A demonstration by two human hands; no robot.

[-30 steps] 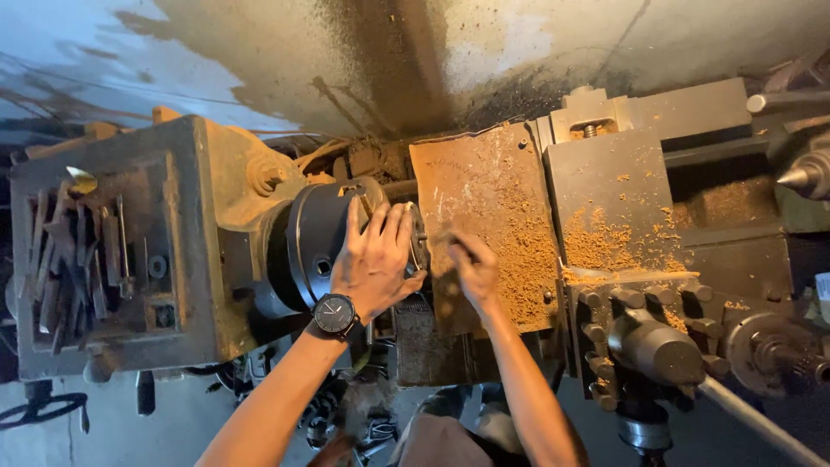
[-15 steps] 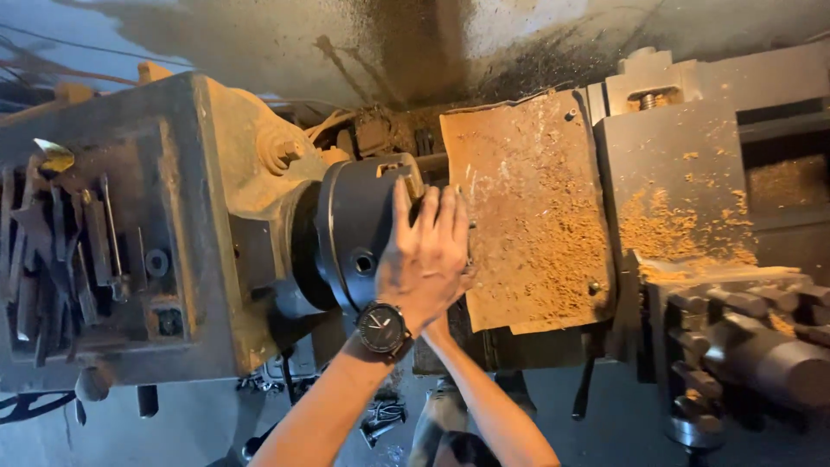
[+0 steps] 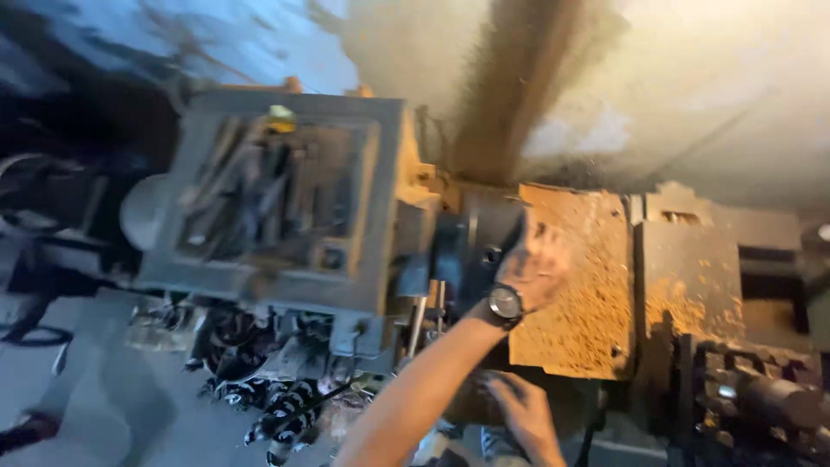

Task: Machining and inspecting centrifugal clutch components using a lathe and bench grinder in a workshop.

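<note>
The view is motion-blurred. My left hand (image 3: 538, 266), with a black wristwatch on its wrist, lies with the palm on the dark round chuck (image 3: 467, 246) of a grey lathe, fingers wrapped over its right rim. My right hand (image 3: 519, 408) is lower, in front of the machine's dark front face below the chuck. Its fingers point left and are too blurred to show whether they hold anything. A flat plate (image 3: 581, 303) coated in orange-brown chips sits just right of the chuck.
The grey headstock (image 3: 285, 216) at left carries a tray of hand tools on top. The carriage and tool post (image 3: 752, 398) stand at right, dusted with chips. Curled metal swarf (image 3: 277, 406) lies on the floor below. The wall behind is stained brown.
The camera has swung left, so the lathe has shifted right in view. My left hand stays on the chuck. My right hand has dropped from the chip-covered plate to below the chuck.
</note>
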